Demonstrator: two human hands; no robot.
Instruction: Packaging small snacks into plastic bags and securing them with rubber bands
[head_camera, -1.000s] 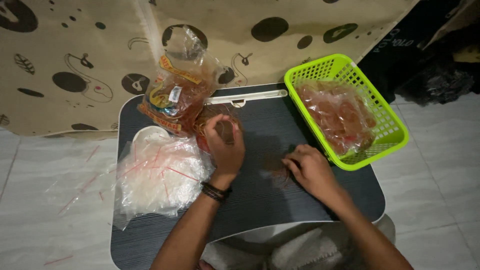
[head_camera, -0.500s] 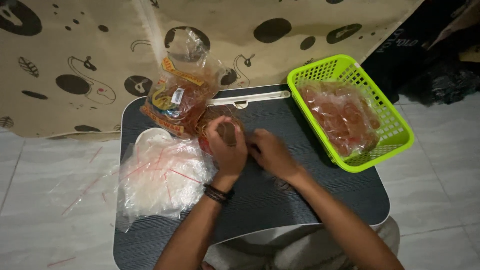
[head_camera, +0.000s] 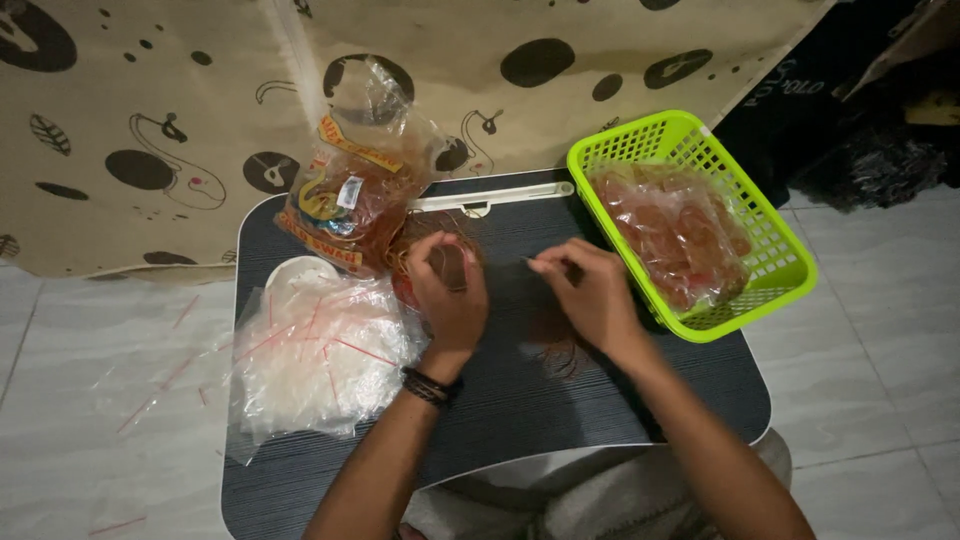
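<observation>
My left hand (head_camera: 452, 298) is curled over a small clear packet (head_camera: 443, 262) with reddish-brown contents, at the back middle of the dark lap table (head_camera: 560, 420). Loose rubber bands (head_camera: 405, 262) lie under and around that hand. A short way to the right, my right hand (head_camera: 592, 295) has its thumb and fingers pinched on a thin rubber band (head_camera: 528, 262), with the fingertips pointing at my left hand. A dark bracelet sits on my left wrist.
A printed plastic bag of orange rubber bands (head_camera: 345, 205) leans at the table's back left. A heap of clear plastic bags (head_camera: 315, 350) covers the left side. A lime-green basket (head_camera: 775, 255) holding filled packets (head_camera: 675, 235) stands at the right. A patterned beige curtain (head_camera: 150, 110) hangs behind.
My right hand moved left from the basket side to my left hand, then drew back slightly to the right with its fingers pinched. My left hand stayed in place.
</observation>
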